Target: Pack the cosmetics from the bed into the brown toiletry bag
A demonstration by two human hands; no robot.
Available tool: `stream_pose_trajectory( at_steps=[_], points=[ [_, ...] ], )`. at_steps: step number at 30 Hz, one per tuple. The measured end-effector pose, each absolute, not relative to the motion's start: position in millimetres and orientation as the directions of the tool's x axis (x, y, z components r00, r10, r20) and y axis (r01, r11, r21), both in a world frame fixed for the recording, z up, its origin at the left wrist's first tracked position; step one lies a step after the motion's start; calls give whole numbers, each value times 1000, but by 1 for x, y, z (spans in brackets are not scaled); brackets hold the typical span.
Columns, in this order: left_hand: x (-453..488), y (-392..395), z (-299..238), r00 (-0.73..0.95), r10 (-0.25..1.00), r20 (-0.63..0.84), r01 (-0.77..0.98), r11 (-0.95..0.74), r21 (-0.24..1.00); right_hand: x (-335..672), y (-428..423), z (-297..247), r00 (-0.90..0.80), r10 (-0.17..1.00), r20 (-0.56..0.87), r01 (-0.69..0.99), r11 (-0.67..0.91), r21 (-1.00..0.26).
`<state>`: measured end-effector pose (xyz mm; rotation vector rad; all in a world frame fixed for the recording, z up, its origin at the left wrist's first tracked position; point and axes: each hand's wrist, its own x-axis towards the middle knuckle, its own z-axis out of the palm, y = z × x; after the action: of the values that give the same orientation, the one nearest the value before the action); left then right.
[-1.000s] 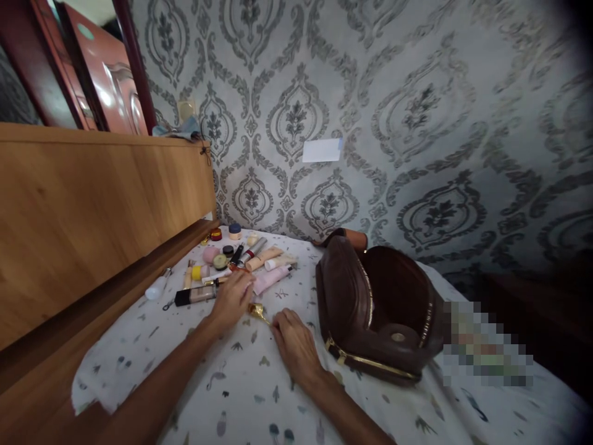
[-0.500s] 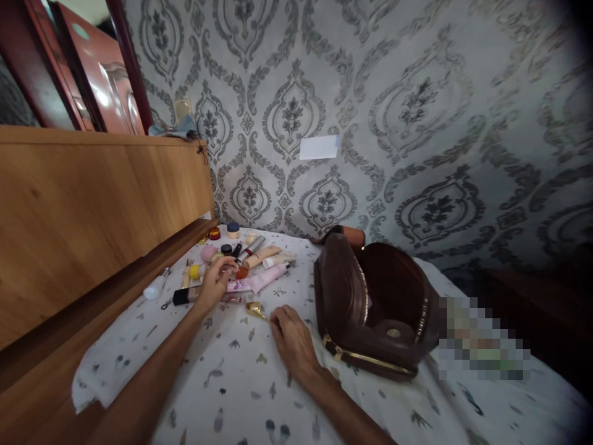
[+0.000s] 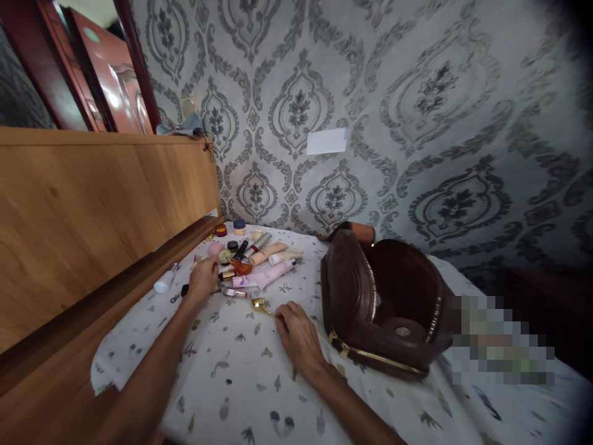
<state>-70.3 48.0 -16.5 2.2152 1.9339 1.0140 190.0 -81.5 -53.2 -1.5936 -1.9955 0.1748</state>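
Observation:
My left hand (image 3: 204, 278) is closed over the left side of a cluster of cosmetics, its fingers curled. What they hold, if anything, is hidden. Close to its fingertips are a round pale jar (image 3: 225, 256), an orange translucent item (image 3: 241, 267) and a black-and-gold item (image 3: 227, 275). Pink tubes (image 3: 277, 273) lie to its right. My right hand (image 3: 299, 334) rests on the patterned sheet with bent fingers, pinching the thin end of a small gold item (image 3: 260, 305). A small pink tube (image 3: 236, 293) lies just beyond that item.
An unzipped brown bag (image 3: 349, 290) stands to the right of my right hand. A white bottle (image 3: 165, 279) lies near the bed's left edge, beside a wooden board (image 3: 111, 191). Patterned wallpaper (image 3: 296, 105) covers the wall behind.
My left hand has moved left from the middle of the cosmetics, and its fingers have curled in. My right hand stays at the gold item. The view has shifted slightly.

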Motion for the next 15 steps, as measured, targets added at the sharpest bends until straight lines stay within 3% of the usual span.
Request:
stream_pose_trajectory(
  at_steps=[7, 15],
  points=[
    [-56, 37, -16, 110, 931, 349, 972, -174, 159, 189, -81, -53, -124, 932, 340, 863, 270, -427],
    [-59, 38, -19, 110, 941, 320, 990, -134, 54, 190, -82, -51, -135, 930, 341, 858, 282, -430]
  ],
)
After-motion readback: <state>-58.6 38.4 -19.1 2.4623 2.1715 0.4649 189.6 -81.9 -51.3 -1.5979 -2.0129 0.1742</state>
